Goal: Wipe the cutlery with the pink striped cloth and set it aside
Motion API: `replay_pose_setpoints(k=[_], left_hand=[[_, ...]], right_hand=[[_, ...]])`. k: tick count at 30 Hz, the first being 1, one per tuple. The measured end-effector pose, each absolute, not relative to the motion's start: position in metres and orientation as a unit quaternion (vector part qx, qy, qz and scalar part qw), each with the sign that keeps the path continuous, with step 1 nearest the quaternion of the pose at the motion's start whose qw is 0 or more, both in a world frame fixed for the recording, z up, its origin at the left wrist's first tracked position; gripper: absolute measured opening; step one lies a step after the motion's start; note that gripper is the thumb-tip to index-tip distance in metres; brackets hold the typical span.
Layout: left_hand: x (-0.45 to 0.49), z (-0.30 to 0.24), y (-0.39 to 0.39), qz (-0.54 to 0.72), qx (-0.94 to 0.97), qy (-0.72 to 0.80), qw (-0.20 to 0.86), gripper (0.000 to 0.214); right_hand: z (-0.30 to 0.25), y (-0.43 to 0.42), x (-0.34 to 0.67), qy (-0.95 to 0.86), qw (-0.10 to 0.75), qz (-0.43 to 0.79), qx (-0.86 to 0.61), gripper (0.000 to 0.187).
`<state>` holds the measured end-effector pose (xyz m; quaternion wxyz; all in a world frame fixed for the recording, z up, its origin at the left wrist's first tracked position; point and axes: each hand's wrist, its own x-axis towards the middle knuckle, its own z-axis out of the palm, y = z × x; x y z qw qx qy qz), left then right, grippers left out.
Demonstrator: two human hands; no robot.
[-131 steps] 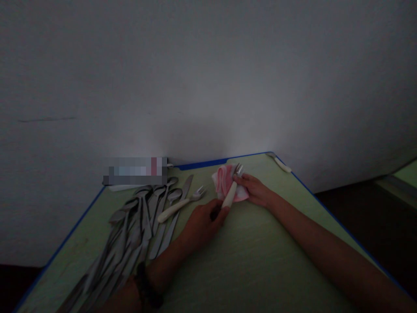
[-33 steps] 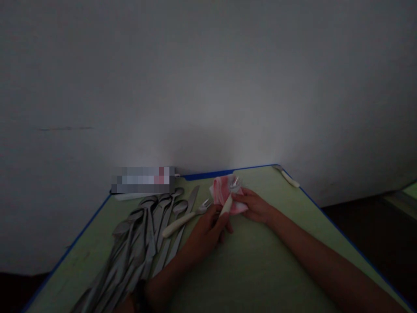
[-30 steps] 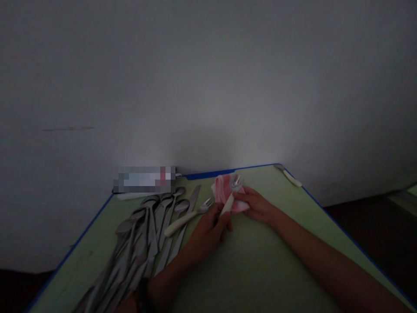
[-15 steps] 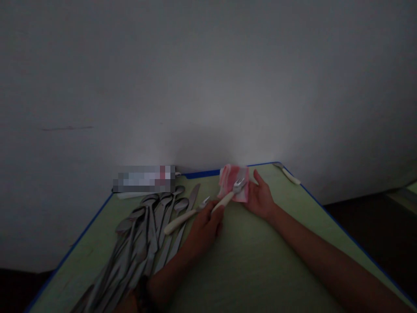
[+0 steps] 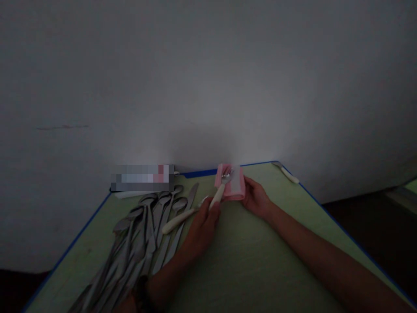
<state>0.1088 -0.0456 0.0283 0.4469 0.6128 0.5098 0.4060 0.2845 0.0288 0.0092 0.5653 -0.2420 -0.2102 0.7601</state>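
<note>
My left hand is closed around the white handle of a fork. The fork's metal tines point away from me and lie over a folded pink-and-white striped cloth. At the cloth's right edge, my right hand is closed on it, with some fingers hidden behind. A second white-handled fork rests on the cutlery to the left, its head partly covered by my left hand.
Several metal spoons and other cutlery lie heaped on the green table at left, with a knife beside them. A blurred-out box stands behind. Another white-handled fork lies at the far right corner. A wall borders the back.
The fork in my left hand has turned more upright and shifted left over the cloth. My right hand's thumb, raised before, has come down onto the cloth, which now sits flatter and squarer.
</note>
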Motion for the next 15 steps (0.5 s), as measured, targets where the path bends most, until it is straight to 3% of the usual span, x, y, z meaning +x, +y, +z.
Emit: replay_pose_setpoints(k=[6,12,15], left_hand=[[0.108,0.035,-0.046,0.371,0.644,0.487,0.458,0.038],[0.11,0.041,-0.051,0.332,0.681,0.478,0.444,0.041],[0.11,0.039,-0.052,0.334,0.678,0.476,0.45,0.041]], right_hand=[[0.007,0.034,0.286,-0.18,0.635,0.699,-0.275,0.022],[0.017,0.021,0.282,-0.221,0.524,0.772,-0.284,0.026],[0.021,0.017,0.281,-0.228,0.509,0.788,-0.26,0.027]])
